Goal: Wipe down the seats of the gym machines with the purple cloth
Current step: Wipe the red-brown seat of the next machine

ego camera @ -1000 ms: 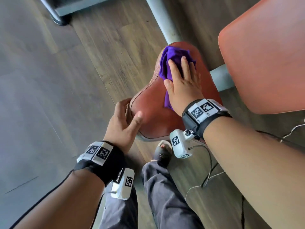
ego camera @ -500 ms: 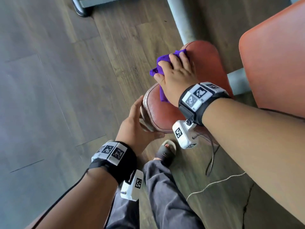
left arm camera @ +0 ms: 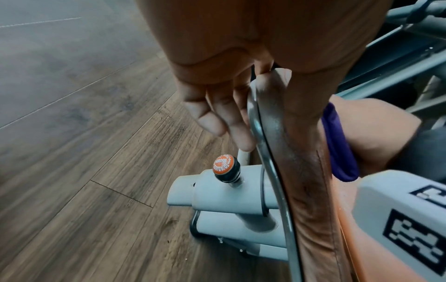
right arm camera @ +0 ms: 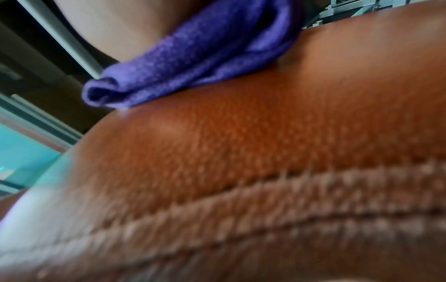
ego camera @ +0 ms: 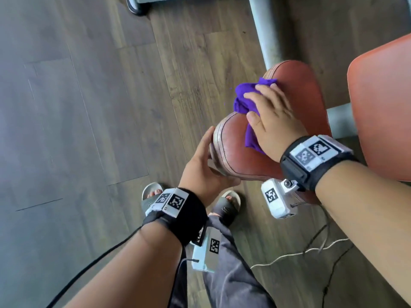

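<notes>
A brown-red padded seat (ego camera: 295,90) sits on a grey post. The purple cloth (ego camera: 243,101) lies bunched at the seat's left edge, and my right hand (ego camera: 266,112) presses down on it with fingers spread flat. In the right wrist view the cloth (right arm camera: 193,57) is squeezed between palm and seat (right arm camera: 265,143). My left hand (ego camera: 213,161) grips the seat's near-left corner. From the left wrist, its fingers (left arm camera: 224,122) run under the seat's metal plate with the thumb on the padded edge (left arm camera: 296,152). The cloth (left arm camera: 337,145) and right hand (left arm camera: 376,133) show beyond.
An orange back pad (ego camera: 382,107) stands close on the right. The grey post (ego camera: 264,30) rises behind the seat. An orange-capped adjustment knob (left arm camera: 223,165) sits on the grey frame (left arm camera: 217,192) below. Cables (ego camera: 311,247) trail over the wooden floor beside my sandalled feet (ego camera: 224,205).
My right hand has slid the cloth from the seat's far middle to its left edge. The left hand's thumb has moved from the top to the front edge.
</notes>
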Tool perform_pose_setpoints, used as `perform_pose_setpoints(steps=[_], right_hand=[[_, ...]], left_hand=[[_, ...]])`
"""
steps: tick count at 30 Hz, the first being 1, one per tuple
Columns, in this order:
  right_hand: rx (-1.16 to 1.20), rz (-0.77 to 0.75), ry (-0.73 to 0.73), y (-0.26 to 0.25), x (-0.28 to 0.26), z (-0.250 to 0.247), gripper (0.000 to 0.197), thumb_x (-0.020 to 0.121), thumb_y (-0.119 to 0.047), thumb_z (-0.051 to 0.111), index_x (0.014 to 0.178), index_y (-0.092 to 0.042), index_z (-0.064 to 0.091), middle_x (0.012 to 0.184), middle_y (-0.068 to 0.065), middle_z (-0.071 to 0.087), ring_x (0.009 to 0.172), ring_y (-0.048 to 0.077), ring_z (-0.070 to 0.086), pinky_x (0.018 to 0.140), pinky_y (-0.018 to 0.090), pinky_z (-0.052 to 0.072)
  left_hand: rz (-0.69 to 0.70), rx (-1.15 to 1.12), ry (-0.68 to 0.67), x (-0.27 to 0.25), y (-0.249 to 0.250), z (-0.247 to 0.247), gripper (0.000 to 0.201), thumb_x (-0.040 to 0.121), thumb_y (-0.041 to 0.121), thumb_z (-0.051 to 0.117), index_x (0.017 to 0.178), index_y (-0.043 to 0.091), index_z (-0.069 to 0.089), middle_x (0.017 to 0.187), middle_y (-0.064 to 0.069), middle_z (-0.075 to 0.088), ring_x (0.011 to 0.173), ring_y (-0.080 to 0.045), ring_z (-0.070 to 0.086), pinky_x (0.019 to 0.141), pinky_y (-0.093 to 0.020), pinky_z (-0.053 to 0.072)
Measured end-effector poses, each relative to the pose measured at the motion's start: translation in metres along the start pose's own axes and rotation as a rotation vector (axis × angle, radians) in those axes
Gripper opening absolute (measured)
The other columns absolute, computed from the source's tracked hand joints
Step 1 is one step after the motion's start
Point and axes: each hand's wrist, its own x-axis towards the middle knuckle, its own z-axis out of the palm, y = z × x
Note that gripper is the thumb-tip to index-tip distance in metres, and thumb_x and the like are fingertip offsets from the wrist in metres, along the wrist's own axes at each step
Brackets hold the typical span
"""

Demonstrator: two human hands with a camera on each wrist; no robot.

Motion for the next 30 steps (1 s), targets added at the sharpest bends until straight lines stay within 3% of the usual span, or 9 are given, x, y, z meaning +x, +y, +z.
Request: perform_pose_setpoints(steps=[2,5,9,15,18,21,23,28,30], right_hand=[[-0.021,0.014,-0.004,-0.006,-0.001,0.002,0.064,0.091,-0.051,0.024,0.141,-0.019,0.050,0.156,0.005,0.036,0.148,0.034,0.022,0.120,0.051,0.019],[-0.079,-0.276,-0.035,-0.027,-0.021,0.002,0.050,0.096,-0.047,0.034,0.135,-0.024,0.054,0.154,0.004,0.039,0.147,0.035,0.025,0.117,0.055,0.023],[-0.181,-0.603,-0.161,-0.020,-0.017,-0.008,0.043,0.098,-0.043,0.037,0.135,-0.029,0.053,0.156,0.001,0.038,0.149,0.030,0.026,0.120,0.053,0.021],[-0.053,-0.267,-0.132,0.016,0.026,-0.018,0.058,0.096,-0.045,0.025,0.135,-0.017,0.058,0.143,0.008,0.052,0.142,0.037,0.035,0.120,0.049,0.022],[-0.098,-0.428,-0.145,-0.012,0.004,-0.011,0.049,0.098,-0.045,0.031,0.131,-0.023,0.058,0.145,0.001,0.050,0.144,0.034,0.032,0.118,0.056,0.021],[-0.194,-0.726,-0.173,-0.028,-0.015,-0.006,0.039,0.099,-0.044,0.039,0.126,-0.026,0.061,0.148,0.000,0.048,0.147,0.031,0.030,0.121,0.053,0.018],[-0.222,-0.793,-0.190,-0.018,-0.005,-0.010,0.039,0.100,-0.044,0.040,0.129,-0.028,0.059,0.149,-0.001,0.047,0.147,0.028,0.032,0.122,0.051,0.017],[-0.071,-0.223,-0.149,0.046,0.044,-0.024,0.058,0.094,-0.056,0.021,0.134,-0.033,0.056,0.147,-0.008,0.047,0.148,0.019,0.027,0.121,0.051,0.010],[-0.088,-0.113,-0.130,0.070,0.060,-0.031,0.062,0.090,-0.059,0.020,0.136,-0.035,0.053,0.154,-0.009,0.039,0.149,0.017,0.022,0.120,0.049,0.012]], left_hand=[[-0.011,-0.067,0.007,-0.004,0.000,0.003,0.124,0.052,0.029,0.096,0.151,0.048,0.024,0.122,0.011,0.066,0.086,-0.025,0.073,0.086,-0.044,0.059],[0.004,-0.173,0.027,-0.010,-0.004,0.008,0.112,0.056,0.039,0.095,0.149,0.046,0.033,0.123,0.004,0.068,0.098,-0.031,0.072,0.089,-0.049,0.057],[0.006,-0.212,0.090,-0.018,-0.004,0.015,0.087,0.064,0.029,0.092,0.138,0.040,0.048,0.106,-0.003,0.071,0.087,-0.039,0.070,0.080,-0.052,0.058],[-0.057,-0.197,0.178,-0.020,-0.012,0.024,0.071,0.061,0.037,0.092,0.124,0.026,0.060,0.106,0.005,0.073,0.095,-0.015,0.071,0.085,-0.047,0.058],[-0.084,-0.249,0.168,-0.023,-0.014,0.028,0.064,0.063,0.036,0.090,0.119,0.020,0.062,0.102,0.001,0.075,0.094,-0.018,0.071,0.087,-0.049,0.057],[-0.075,-0.266,0.156,-0.022,-0.017,0.027,0.053,0.066,0.032,0.089,0.109,0.016,0.064,0.097,-0.002,0.076,0.092,-0.021,0.073,0.086,-0.051,0.057],[-0.074,-0.290,0.165,-0.022,-0.016,0.027,0.052,0.064,0.030,0.089,0.108,0.015,0.064,0.096,-0.004,0.076,0.092,-0.021,0.073,0.084,-0.051,0.058],[-0.078,-0.280,0.180,-0.021,-0.014,0.028,0.056,0.061,0.031,0.090,0.110,0.020,0.064,0.095,0.001,0.076,0.088,-0.017,0.073,0.081,-0.044,0.060],[-0.069,-0.264,0.183,-0.020,-0.014,0.027,0.058,0.061,0.035,0.091,0.110,0.022,0.064,0.095,0.002,0.076,0.089,-0.015,0.073,0.081,-0.041,0.060]])
